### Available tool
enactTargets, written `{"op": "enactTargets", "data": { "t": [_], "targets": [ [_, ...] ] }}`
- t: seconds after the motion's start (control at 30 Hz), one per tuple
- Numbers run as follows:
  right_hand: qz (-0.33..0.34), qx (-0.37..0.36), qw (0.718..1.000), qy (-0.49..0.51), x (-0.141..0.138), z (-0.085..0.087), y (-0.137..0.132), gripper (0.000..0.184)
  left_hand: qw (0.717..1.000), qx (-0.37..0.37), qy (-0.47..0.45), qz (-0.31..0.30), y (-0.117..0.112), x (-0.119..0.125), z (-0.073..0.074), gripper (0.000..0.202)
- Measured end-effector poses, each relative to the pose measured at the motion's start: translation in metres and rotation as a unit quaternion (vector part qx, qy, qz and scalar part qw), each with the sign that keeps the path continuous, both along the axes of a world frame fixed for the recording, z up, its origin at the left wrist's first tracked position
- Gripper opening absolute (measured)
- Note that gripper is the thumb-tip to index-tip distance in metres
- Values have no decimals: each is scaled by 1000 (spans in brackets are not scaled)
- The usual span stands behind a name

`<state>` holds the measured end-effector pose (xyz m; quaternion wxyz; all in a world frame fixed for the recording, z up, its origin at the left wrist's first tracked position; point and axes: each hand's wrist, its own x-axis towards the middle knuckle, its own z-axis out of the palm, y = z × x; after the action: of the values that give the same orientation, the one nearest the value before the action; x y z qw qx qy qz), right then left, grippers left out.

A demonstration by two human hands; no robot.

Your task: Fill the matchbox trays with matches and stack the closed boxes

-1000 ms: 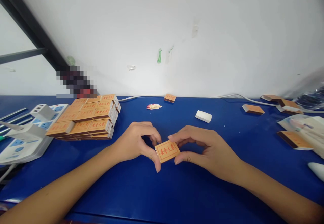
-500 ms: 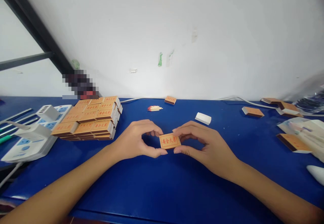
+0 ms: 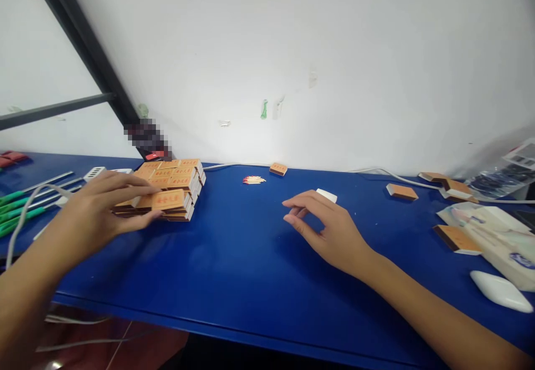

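My left hand (image 3: 111, 203) is at the left side of the desk, with thumb and fingers pinching the left end of an orange matchbox (image 3: 169, 199) with red characters. That matchbox is over the front right part of a stack of matchboxes (image 3: 180, 180); whether it rests fully on the stack I cannot tell. Over the blue desk, my right hand (image 3: 321, 225) hovers with thumb and fingers apart and nothing between them. Just behind it is a white block (image 3: 326, 195), partly hidden by the hand. A small pile of red-tipped matches (image 3: 254, 180) lies farther back.
A single matchbox (image 3: 278, 169) lies near the wall. At right are several loose matchboxes (image 3: 402, 192), a tissue pack (image 3: 497, 236) and a white rounded object (image 3: 500, 291). Green-handled tools (image 3: 20, 208) and a white cable (image 3: 19, 236) lie at left.
My left hand has carried the matchbox from the middle leftward to the stack. My right hand has let go of it and stays near the middle. The view has shifted slightly.
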<state>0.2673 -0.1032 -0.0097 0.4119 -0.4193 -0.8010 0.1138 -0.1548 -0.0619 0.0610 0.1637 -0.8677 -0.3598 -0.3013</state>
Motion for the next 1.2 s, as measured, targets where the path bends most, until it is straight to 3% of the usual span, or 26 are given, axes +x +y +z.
{"op": "enactTargets", "data": {
  "t": [0.07, 0.17, 0.4, 0.5, 0.63, 0.77, 0.87, 0.97, 1.07, 1.2],
  "targets": [
    [-1, -1, 1000, 2, 0, -1, 2, 19, 1000, 8, 21, 10, 2, -24, -5, 16],
    [-2, -3, 1000, 5, 0, -4, 4, 19, 999, 21, 22, 22, 4, -40, -10, 23],
    [-26, -10, 1000, 4, 7, -5, 11, 19, 997, -4, -22, 67, 6, -38, -20, 36],
    [-33, -9, 999, -3, 8, -4, 11, 19, 998, -21, -19, 59, 8, -29, -20, 39],
    [-100, -12, 993, -67, 21, -2, 20, 19, 997, -18, -71, 23, -1, 11, -12, 22],
    [-225, -17, 964, -138, 57, -3, 41, 18, 982, 21, -189, -3, -7, 84, -5, 7],
    [-260, -48, 947, -184, 87, -5, 56, 25, 988, -84, -85, -94, 14, 141, -5, 20],
    [-240, -86, 947, -197, 108, -6, 61, 42, 974, -188, 3, -128, 50, 182, -11, 22],
    [-210, -120, 949, -204, 113, -3, 59, 52, 973, -192, 46, -118, 77, 198, -22, 19],
    [-154, -132, 957, -210, 90, 2, 47, 30, 978, -172, 32, -114, 70, 186, -38, 19]
  ]
}}
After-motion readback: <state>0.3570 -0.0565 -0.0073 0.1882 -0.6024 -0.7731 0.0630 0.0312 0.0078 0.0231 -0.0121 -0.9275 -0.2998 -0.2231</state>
